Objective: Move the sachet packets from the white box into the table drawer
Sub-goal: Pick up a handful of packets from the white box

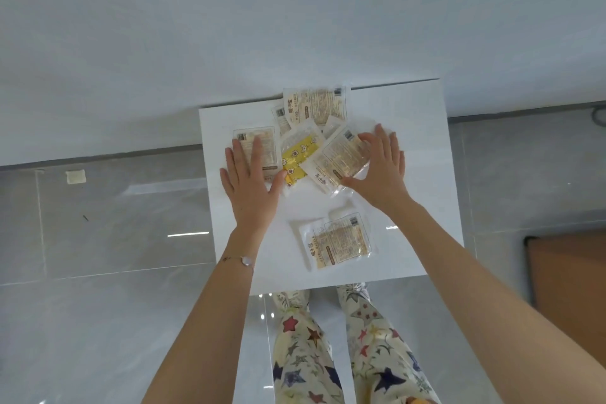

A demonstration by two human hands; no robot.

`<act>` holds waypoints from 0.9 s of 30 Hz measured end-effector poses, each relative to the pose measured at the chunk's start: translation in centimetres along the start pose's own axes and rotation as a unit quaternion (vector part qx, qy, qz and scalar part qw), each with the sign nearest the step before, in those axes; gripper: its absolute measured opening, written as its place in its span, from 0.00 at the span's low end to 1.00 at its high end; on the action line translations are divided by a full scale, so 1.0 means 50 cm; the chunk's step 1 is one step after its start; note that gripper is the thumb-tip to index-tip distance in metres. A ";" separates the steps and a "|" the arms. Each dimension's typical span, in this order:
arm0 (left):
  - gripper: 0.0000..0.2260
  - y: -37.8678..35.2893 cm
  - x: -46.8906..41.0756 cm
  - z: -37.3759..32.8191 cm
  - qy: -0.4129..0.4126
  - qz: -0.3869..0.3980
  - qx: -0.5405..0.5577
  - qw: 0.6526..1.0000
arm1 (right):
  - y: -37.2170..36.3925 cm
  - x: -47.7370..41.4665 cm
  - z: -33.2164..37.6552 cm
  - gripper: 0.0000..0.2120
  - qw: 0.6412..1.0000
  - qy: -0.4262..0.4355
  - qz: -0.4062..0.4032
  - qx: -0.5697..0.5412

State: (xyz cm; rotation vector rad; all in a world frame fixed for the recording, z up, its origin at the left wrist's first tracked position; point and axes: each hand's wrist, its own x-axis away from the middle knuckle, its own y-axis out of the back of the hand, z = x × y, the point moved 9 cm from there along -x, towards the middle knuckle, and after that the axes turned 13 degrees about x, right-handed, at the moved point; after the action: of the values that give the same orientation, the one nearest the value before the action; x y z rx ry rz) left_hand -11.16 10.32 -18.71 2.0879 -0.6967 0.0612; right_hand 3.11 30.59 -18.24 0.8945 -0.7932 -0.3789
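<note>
Several clear sachet packets lie scattered on a white flat top (419,174), against the wall. My left hand (251,177) lies flat with spread fingers on a sachet (262,144) at the left. My right hand (377,170) rests with straight fingers on a tilted sachet (337,157) at the right. Between the hands lies a yellow printed sachet (298,157). Another sachet (314,105) sits at the far edge, overlapping others. Nearer to me, two overlapping sachets (341,239) lie apart from the pile. No drawer is visible.
The white top stands on a glossy grey tiled floor (114,223) by a white wall. My legs in star-patterned trousers (328,354) are just below its near edge. A brown-topped object (570,272) is at the right. A small white scrap (76,176) lies on the floor at the left.
</note>
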 end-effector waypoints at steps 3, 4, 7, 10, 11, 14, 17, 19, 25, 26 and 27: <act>0.31 -0.004 0.010 -0.002 -0.005 0.016 0.024 1.000 | 0.005 0.008 0.010 0.39 1.000 0.016 -0.009 -0.001; 0.30 -0.009 0.016 -0.008 -0.006 0.024 0.035 0.999 | 0.009 0.011 0.014 0.39 1.000 0.022 -0.018 -0.005; 0.23 -0.010 0.034 -0.038 -0.028 0.024 0.076 0.996 | 0.018 0.015 0.023 0.40 0.999 0.030 -0.044 0.002; 0.21 0.002 0.045 -0.067 -0.058 -0.009 0.082 0.995 | 0.009 0.016 0.014 0.46 1.000 -0.013 -0.027 0.003; 0.25 0.002 0.044 -0.069 -0.042 -0.009 0.091 0.995 | 0.005 0.018 0.007 0.47 0.999 -0.032 -0.016 -0.001; 0.39 -0.004 0.037 -0.062 0.025 0.014 0.114 0.993 | -0.003 0.025 -0.015 0.39 0.996 -0.071 0.018 -0.054; 0.46 -0.008 0.034 -0.062 0.060 0.030 0.102 0.993 | -0.003 0.039 -0.035 0.27 0.976 -0.118 0.027 -0.180; 0.46 -0.015 0.037 -0.061 0.089 0.043 0.092 0.991 | -0.001 0.050 -0.044 0.21 0.959 -0.142 0.021 -0.245; 0.22 -0.018 0.041 -0.045 0.120 0.045 0.146 0.981 | -0.006 0.079 -0.075 0.11 0.868 -0.208 -0.001 -0.451; 0.19 -0.018 0.042 -0.040 0.123 0.050 0.184 0.974 | -0.004 0.082 -0.080 0.11 0.853 -0.215 -0.006 -0.475; 0.16 -0.014 0.043 -0.036 0.126 0.050 0.225 0.965 | -0.002 0.086 -0.086 0.11 0.843 -0.221 -0.013 -0.491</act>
State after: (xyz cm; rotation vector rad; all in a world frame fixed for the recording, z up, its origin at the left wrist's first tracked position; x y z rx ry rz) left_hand -8.61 11.04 -17.53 2.4141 -0.6750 0.5804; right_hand 9.17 30.30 -17.99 -0.1689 -0.8559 -0.9315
